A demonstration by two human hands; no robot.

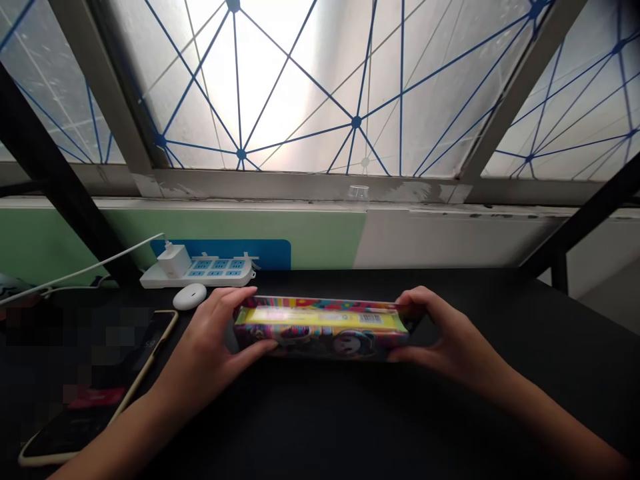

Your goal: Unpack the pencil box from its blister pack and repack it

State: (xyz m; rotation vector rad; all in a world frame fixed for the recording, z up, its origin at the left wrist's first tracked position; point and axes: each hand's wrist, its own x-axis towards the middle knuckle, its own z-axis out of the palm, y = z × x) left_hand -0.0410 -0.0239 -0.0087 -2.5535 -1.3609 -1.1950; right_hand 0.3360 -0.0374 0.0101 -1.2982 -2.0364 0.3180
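- Left hand (210,347): bare from fingertips to wrist. Fingers slender. Back of the hand smooth, knuckles faintly marked.
- Right hand (450,340): bare likewise. Same slender build, with the knuckle line visible along the back.
- Left forearm (115,433): uncovered over its whole visible length, up to the lower picture edge. Narrow, tapering toward the wrist.
- Right forearm (555,433): uncovered likewise, up to the lower right corner. Same narrow taper.
- Fingernails: too small and too dimly lit to describe.
- Surface detail: both limbs appear in shadow.

Table (350,427) bears power strip (210,272), white puck (190,296), phone (100,393), colourful box (320,327).
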